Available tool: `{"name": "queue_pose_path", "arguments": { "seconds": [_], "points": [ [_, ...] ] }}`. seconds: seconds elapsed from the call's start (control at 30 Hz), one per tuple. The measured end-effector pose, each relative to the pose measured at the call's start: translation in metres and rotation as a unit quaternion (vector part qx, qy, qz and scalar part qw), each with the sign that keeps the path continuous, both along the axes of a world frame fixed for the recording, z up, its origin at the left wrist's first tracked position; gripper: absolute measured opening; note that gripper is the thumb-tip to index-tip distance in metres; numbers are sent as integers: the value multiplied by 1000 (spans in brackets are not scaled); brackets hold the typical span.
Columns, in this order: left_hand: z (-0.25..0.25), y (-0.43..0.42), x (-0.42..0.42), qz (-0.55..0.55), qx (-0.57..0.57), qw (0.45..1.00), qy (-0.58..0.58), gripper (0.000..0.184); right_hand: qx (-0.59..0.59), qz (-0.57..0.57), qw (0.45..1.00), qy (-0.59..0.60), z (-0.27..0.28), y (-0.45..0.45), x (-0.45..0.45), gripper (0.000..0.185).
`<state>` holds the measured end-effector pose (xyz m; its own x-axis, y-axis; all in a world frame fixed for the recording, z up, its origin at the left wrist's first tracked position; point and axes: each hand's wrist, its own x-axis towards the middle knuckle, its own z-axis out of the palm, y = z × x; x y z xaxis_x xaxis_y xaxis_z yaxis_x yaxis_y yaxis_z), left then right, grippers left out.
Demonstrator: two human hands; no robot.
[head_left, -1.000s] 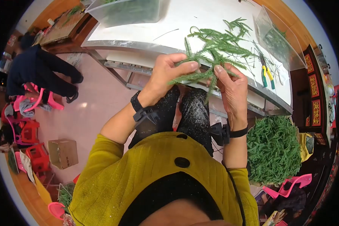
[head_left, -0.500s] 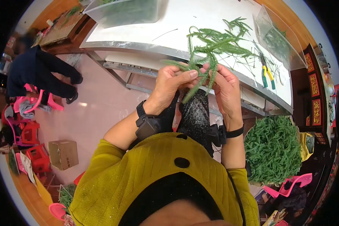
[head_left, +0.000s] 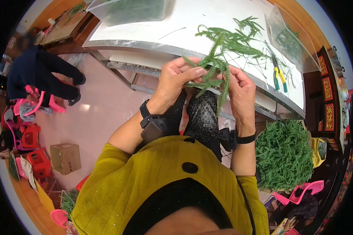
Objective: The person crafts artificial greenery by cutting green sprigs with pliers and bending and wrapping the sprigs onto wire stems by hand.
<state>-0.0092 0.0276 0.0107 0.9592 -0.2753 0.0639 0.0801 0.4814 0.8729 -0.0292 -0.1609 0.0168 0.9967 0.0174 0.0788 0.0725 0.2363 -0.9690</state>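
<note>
Right grip partly behind sprig

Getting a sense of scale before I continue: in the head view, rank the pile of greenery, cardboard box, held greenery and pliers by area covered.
1. Pile of greenery
2. Cardboard box and held greenery: too alike to rank
3. Pliers

The lighting is bright and even. The tabletop glows nearly white at twelve o'clock, and a glare spot marks the floor toward ten. Fisheye distortion bends the edges into black corners; the person's head is blurred.
</note>
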Motion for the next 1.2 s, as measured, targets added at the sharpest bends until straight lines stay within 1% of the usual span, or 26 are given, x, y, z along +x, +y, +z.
{"name": "queue_pose_path", "arguments": {
  "seconds": [0.03, 0.17, 0.27, 0.37, 0.47, 0.5, 0.6, 0.73, 0.93, 1.0, 1.1, 1.2],
  "points": [
    [1, 0, -1, 1, -29, 1000, 5, 23, 10, 6, 1000, 19, -2, -3, 1, 22],
    [0, 1, -1, 11, -19, 1000, 4, 19, 48, 44, 996, 53, -10, -1, 1, 24],
    [-2, 4, 0, 18, -11, 1000, 3, 17, 34, 34, 997, 61, -5, 0, 0, 27],
    [-4, 5, 0, 21, 0, 1000, -1, 14, 79, -19, 996, 45, 6, -2, 0, 29],
    [-6, 1, -2, 22, 8, 1000, -1, 13, -94, 9, 996, -12, 5, -4, 3, 28],
    [-7, 0, -3, 17, 14, 1000, 1, 12, -117, 18, 993, -28, 0, -2, 3, 24],
    [-9, 0, -2, 18, 31, 999, -1, 12, -96, -5, 995, -31, -5, 3, 5, 20],
    [-16, 2, -1, 20, 42, 999, 10, 13, -116, -37, 992, -27, -5, 5, 0, 19],
    [-9, -2, -2, 35, 28, 998, 40, 15, -91, -48, 994, -24, -5, 4, -1, 19],
    [-10, -3, -2, 40, 23, 998, 34, 15, -92, -51, 994, -15, -4, 4, -1, 17],
    [-9, -3, -2, 41, 22, 999, 26, 13, -132, -83, 986, -53, -11, 6, 1, 13],
    [-9, -4, -3, 34, 32, 999, 26, 10, -105, -113, 985, -73, -8, 11, -1, 10]
  ]
}}
